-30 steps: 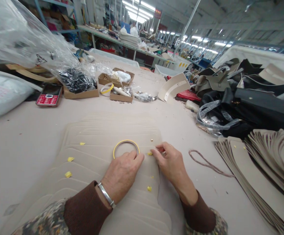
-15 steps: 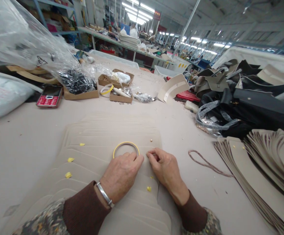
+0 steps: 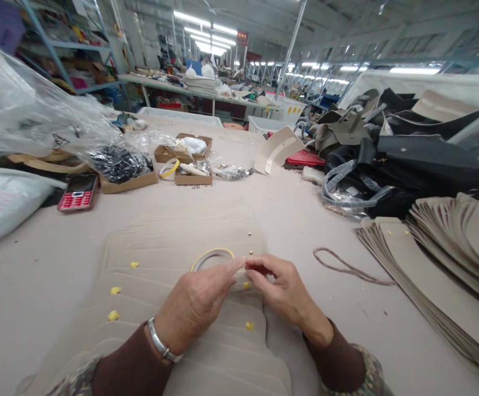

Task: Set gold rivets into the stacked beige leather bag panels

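Note:
Overlapping beige panels (image 3: 152, 297) lie fanned out in front of me, with small yellow tabs (image 3: 116, 290) on them. Two small metal studs (image 3: 251, 253) show near their upper right edge. My left hand (image 3: 200, 300) is over the panels, next to a yellow-edged tape roll (image 3: 212, 253); its fingers are pressed together, and anything between them is hidden. My right hand (image 3: 278, 283) has its thumb and forefinger bent close together at the left hand's fingertips, by the panels' right edge. What it pinches is too small to make out.
A brown cord loop (image 3: 346, 267) lies to the right, beside stacked beige strips (image 3: 412, 258). Black bags (image 3: 424, 170) are piled behind. Small cardboard boxes (image 3: 193, 179), a red-keyed phone (image 3: 78, 192) and plastic bags (image 3: 12, 203) stand at the back and left.
The view has shifted somewhat. A second stud now shows below the first. My left hand has turned more on edge, and my hands' fingertips have come together.

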`<state>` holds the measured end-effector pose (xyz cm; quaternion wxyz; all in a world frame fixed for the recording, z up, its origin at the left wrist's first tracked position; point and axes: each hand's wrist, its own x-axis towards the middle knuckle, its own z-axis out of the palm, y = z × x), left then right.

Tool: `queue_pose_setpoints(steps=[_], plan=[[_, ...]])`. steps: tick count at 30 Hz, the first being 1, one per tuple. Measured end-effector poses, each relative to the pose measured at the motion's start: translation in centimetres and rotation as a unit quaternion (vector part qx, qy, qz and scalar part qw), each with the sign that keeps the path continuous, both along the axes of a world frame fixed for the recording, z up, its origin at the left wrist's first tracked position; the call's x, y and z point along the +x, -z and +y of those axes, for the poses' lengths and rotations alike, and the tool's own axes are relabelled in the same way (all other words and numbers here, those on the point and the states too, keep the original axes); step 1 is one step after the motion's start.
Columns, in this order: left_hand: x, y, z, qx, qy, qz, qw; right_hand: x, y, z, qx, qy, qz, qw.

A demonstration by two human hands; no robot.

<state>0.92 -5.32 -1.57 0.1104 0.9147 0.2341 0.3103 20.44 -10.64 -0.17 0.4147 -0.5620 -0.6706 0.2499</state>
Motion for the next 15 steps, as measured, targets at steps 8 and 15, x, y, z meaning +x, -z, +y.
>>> queue_pose_setpoints(steps=[8,15], plan=[[0.3,0.4,-0.7,-0.008,-0.036,0.040,0.999,-0.8,0.7,0.2,0.121,-0.069,-0.055,0.989],[0.6,-0.1,-0.9,-0.065,-0.030,0.044,0.996,-1.4,1.5,0.3,0.185,-0.001,-0.153,0.971]])
